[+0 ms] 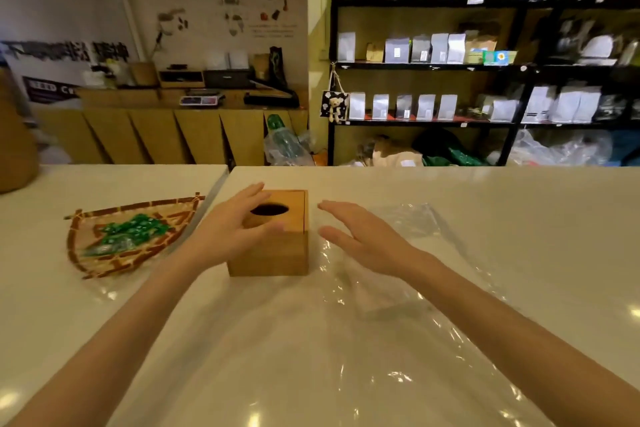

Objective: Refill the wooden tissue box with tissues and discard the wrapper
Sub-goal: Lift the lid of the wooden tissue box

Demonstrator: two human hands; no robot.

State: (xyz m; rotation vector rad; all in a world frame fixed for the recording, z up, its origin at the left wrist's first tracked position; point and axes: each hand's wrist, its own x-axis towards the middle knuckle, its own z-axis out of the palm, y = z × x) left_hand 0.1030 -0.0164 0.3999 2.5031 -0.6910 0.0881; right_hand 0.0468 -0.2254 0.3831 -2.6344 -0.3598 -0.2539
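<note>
A square wooden tissue box [277,246] with a dark oval slot in its lid stands on the white table [519,218]. My left hand [235,225] is spread over the box's left side and top, fingers apart, thumb near the front edge of the lid. My right hand [360,236] hovers open just right of the box, a small gap from its side. A large sheet of clear plastic wrapper [398,305] lies crumpled on the table under and to the right of my right arm. No tissue shows in the slot.
A woven fan-shaped bamboo tray [86,253] with green-wrapped sweets [131,230] sits left of the box. A seam [221,184] divides two table tops. Black shelves [519,68] with silver pouches and a cluttered wooden counter [190,104] stand beyond the table.
</note>
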